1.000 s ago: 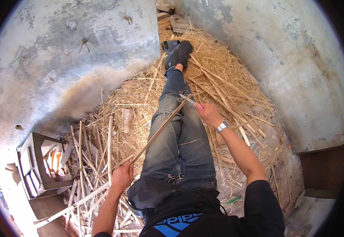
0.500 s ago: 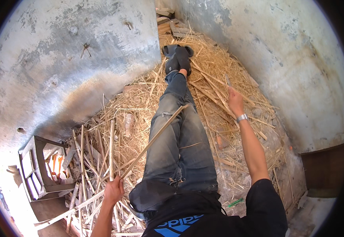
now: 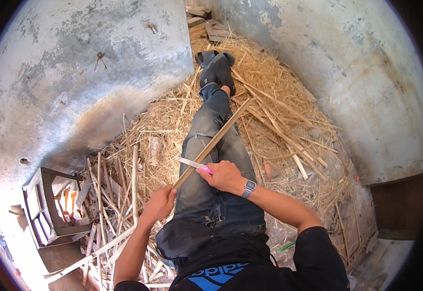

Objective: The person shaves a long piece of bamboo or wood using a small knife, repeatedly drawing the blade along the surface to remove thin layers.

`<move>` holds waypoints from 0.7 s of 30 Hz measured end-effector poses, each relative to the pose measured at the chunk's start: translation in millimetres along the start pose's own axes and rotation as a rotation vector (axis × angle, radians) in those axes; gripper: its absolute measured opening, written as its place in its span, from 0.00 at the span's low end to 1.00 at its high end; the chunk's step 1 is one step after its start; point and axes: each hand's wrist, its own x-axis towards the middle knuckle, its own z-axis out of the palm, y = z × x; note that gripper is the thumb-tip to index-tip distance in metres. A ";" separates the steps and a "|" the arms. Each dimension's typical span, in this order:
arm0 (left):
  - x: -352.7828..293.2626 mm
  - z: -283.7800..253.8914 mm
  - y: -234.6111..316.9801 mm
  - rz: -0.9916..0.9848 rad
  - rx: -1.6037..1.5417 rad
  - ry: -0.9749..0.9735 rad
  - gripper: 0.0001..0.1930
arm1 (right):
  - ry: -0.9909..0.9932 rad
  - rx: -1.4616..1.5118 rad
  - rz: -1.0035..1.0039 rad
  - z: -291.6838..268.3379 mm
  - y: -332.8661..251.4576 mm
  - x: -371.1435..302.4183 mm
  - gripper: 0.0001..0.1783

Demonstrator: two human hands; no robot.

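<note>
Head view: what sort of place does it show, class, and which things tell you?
Probably a makeshift work corner: straw-like shavings are strewn thickly about, loose strips lie among them, and the right hand holds a knife.

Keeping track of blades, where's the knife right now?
The knife is in the right hand, just left of centre in the head view, crossing the long strip.

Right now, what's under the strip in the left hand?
Beneath the strip: jeans along most of it, straw around the far end. The left hand hides the near end. Cloth directly underneath is covered; can't tell whether they touch.
</note>
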 end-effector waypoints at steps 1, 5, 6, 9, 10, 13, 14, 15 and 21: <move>1.6 3.3 -5.2 0.016 -0.005 0.004 0.16 | 0.025 -0.024 0.006 0.3 3.3 2.9 0.33; -7.3 15.6 -34.9 0.033 0.038 0.062 0.15 | 0.198 -0.022 0.007 -3.0 65.8 37.0 0.35; -15.8 13.7 -37.5 -0.005 0.047 0.064 0.15 | 0.230 0.038 0.082 -21.3 67.0 45.0 0.36; -28.2 2.7 -26.9 -0.026 0.089 0.045 0.14 | 0.250 -0.134 0.322 -68.3 132.8 59.5 0.37; -32.9 -1.8 -30.6 -0.020 0.117 0.038 0.14 | 0.268 -0.148 0.311 -76.2 138.4 60.3 0.37; -31.8 -4.9 -34.9 -0.013 0.130 0.039 0.14 | 0.333 -0.180 0.280 -87.1 139.5 64.2 0.37; -29.1 -3.5 -34.5 -0.008 0.122 0.041 0.15 | 0.367 -0.183 0.277 -84.5 139.4 67.3 0.37; -28.4 0.3 -34.7 0.007 0.118 0.047 0.15 | 0.402 -0.186 0.275 -81.9 139.3 69.4 0.37; -31.5 1.0 -37.5 -0.033 0.136 0.087 0.14 | -0.121 -0.024 -0.086 -21.1 29.2 30.2 0.37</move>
